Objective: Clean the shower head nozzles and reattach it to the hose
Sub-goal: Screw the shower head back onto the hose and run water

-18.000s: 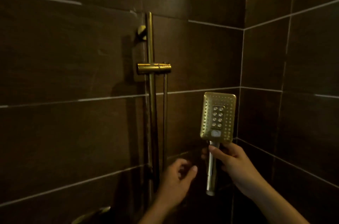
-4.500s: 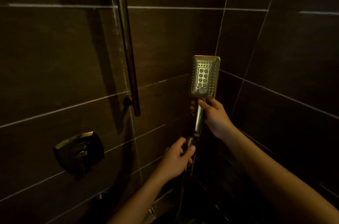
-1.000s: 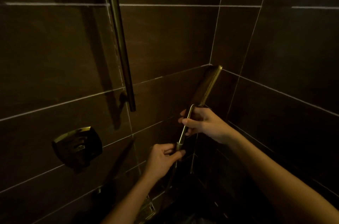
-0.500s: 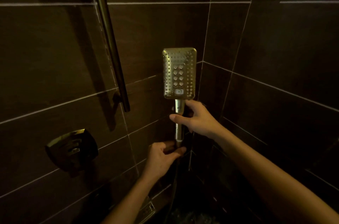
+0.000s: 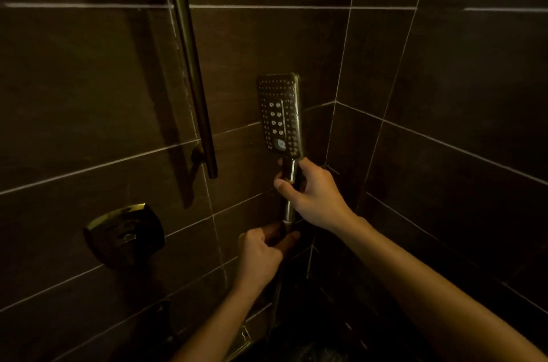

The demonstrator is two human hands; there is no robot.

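Near the tiled corner, right hand (image 5: 314, 192) grips the upright shower head (image 5: 280, 115) by its handle; left hand (image 5: 261, 255) fingers pinch the hose (image 5: 277, 296) connector beneath.

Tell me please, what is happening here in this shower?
A person is working on a handheld shower head in a dark tiled corner. The right hand grips its handle and holds it upright, nozzle face toward the camera. The left hand pinches the top of the hose, right at the bottom end of the handle. Whether the joint is fully tight cannot be told. The slide rail and the wall valve on the left are untouched.
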